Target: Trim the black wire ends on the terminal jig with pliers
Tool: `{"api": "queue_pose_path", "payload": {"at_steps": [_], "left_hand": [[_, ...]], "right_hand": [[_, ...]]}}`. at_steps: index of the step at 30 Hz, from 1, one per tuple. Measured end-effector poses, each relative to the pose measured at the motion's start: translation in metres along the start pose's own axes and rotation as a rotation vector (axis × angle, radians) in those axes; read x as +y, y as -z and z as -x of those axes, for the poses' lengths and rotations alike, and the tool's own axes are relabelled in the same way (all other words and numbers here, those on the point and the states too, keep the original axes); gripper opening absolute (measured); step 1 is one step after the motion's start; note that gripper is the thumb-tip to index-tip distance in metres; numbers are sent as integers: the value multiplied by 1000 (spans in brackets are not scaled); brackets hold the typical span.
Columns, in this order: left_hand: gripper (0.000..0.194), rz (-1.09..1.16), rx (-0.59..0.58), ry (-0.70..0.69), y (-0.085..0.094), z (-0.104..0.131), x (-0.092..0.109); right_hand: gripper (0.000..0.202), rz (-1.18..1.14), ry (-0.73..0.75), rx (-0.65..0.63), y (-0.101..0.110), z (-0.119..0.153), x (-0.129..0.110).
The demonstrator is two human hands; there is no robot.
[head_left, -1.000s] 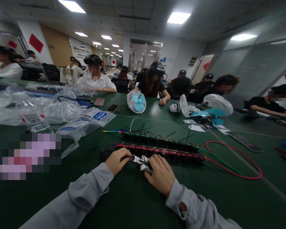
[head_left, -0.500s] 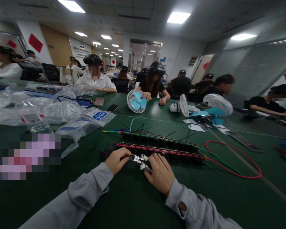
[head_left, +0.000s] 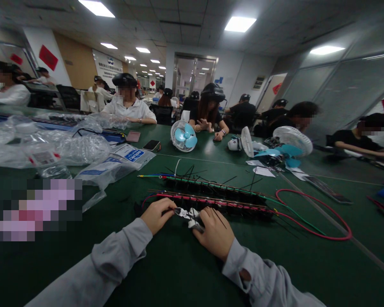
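Note:
My left hand (head_left: 157, 216) is closed, thumb and fingertips pinching the dark left end of a small white-and-grey piece (head_left: 184, 214). Its exact kind is not clear. My right hand (head_left: 215, 233) is curled round the right side of the same piece, with a grey end (head_left: 196, 226) by the thumb. Dark thin strips cross the piece and the right fingers. Just behind both hands lies a long black wiring assembly (head_left: 211, 200) with red wires. A second row (head_left: 211, 183) with green wires and upright black tie tails runs parallel behind it.
Red cable (head_left: 350, 234) loops out to the right. Crumpled clear plastic bags (head_left: 77, 147) and a bottle (head_left: 53, 170) stand left. A phone (head_left: 151, 145), a blue-bladed fan (head_left: 184, 136) and fan parts (head_left: 288, 151) lie farther back. Co-workers (head_left: 128, 104) sit across the table.
My hands and the white-and-grey piece have barely moved. Across the table, a co-worker's hand has lifted away from the fan.

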State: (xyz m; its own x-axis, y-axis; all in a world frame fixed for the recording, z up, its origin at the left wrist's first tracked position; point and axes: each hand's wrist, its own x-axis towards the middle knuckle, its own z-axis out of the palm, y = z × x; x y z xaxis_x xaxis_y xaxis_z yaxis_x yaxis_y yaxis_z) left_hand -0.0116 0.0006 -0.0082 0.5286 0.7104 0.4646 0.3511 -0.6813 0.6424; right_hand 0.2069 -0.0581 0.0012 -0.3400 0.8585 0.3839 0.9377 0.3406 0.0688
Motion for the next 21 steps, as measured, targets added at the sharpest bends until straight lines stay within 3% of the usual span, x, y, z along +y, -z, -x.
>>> {"api": "queue_pose_path", "payload": {"at_steps": [21], "left_hand": [[12,-17,-4,9,-1,0,0]], "right_hand": [[16,-19,-18,-65,5,-1,-1]]}}
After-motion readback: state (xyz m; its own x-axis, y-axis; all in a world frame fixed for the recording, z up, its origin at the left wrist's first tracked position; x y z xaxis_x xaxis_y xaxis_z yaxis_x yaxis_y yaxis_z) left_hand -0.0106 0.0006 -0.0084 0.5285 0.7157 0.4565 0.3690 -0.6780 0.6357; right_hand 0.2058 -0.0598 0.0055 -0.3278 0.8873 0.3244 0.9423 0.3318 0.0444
